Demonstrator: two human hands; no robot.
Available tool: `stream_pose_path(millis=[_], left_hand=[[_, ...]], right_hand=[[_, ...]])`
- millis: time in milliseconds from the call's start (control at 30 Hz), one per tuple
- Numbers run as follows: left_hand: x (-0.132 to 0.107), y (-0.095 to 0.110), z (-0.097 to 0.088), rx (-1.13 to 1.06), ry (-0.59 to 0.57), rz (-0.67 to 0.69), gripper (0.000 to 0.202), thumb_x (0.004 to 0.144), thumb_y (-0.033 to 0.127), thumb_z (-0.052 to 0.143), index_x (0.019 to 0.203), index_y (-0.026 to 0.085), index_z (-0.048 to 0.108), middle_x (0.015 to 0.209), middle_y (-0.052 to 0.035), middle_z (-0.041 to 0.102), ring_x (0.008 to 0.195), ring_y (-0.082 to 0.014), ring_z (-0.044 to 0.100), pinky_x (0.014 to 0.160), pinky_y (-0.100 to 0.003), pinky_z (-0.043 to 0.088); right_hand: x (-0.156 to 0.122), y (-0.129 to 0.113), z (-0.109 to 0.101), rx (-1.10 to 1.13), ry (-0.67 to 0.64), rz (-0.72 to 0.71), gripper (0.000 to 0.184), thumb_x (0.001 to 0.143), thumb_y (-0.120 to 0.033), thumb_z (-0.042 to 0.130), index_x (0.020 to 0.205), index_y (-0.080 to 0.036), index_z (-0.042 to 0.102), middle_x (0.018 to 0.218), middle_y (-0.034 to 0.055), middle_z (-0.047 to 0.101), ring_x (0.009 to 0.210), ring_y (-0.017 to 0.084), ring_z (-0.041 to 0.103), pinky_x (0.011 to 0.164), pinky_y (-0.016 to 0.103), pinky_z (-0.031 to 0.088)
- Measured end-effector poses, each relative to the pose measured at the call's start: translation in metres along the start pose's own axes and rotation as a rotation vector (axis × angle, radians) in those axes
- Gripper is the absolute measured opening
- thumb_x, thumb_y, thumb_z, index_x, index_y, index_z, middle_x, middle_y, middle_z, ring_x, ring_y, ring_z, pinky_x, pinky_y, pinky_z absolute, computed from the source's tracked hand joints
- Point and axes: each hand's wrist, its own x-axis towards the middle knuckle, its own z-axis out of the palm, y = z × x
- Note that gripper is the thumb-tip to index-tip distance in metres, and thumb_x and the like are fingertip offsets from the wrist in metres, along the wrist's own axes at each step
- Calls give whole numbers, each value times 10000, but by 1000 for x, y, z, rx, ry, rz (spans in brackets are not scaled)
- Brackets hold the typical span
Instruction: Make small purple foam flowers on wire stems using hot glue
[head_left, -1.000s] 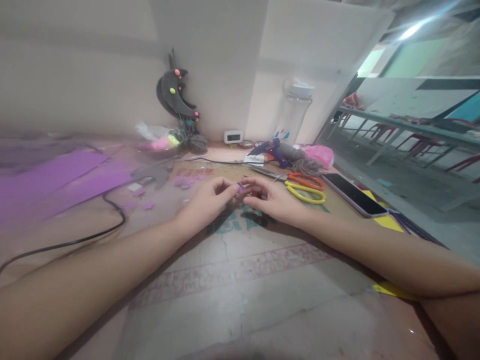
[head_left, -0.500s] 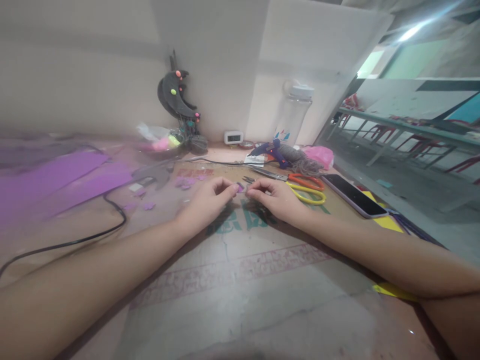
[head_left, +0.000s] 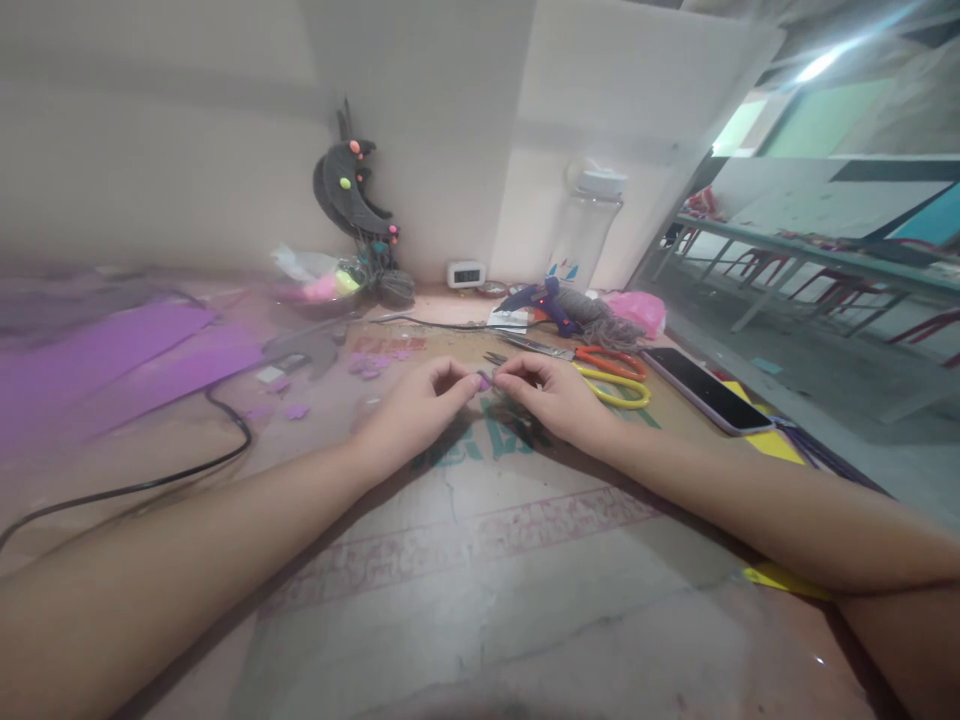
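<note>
Head view shows a small purple piece [head_left: 485,381].

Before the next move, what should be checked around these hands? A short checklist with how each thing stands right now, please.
1. Small purple piece gripped by the left hand: ok, pinched at the fingertips.
2. Right hand gripping that piece too: cannot tell; its fingertips are right beside it.
3. Yellow-handled scissors clear of the right hand: cannot tell; the hand overlaps them in view.
4. Glue gun away from both hands: ok, it lies beyond them.
5. Glue gun cool: cannot tell; a red light shows on it.
6. Black cord clear of the left forearm: ok, a gap shows between them.
</note>
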Motion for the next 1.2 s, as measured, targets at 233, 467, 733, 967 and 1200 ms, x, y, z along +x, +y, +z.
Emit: stream_pose_path(millis=[233,467,733,967,1200], left_hand=[[-1,2,0,-10,19,-26,243,871,415,581,776,196,627,742,-7,631,705,-166,565,644,-278,412],[0,1,0,7,5,0,247,866,411,586,743,201,626,742,-11,650,699,-169,568,639,-281,415],[0,-1,1,17,-37,-7,253,874,418,580,755,201,630,730,-11,640,684,-163,556,626,-280,400],[1,-1,-1,5,-48,10,260,879,422,579,750,202,630,727,-12,651,690,-166,565,645,-283,413],[-2,1,1,11,-85,32,316,909,468,524,833,188,648,811,-22,664,766,-169,612,677,-274,467]], right_hand=[[-1,-1,1,-34,24,-50,199,870,-354,607,830,-177,690,692,-3,624,605,117,491,571,244,367],[-1,0,1,-42,31,-61,214,877,-373,598,846,-183,692,700,0,630,606,120,493,576,247,372],[-1,0,1,-38,-4,-41,229,866,-380,599,835,-176,697,659,-5,610,591,121,492,562,242,364],[1,0,0,15,-73,-13,226,865,-351,591,873,-167,722,760,16,684,656,129,556,625,249,415],[0,-1,1,40,-32,2,254,872,-365,576,862,-150,709,729,8,664,621,113,530,592,233,400]])
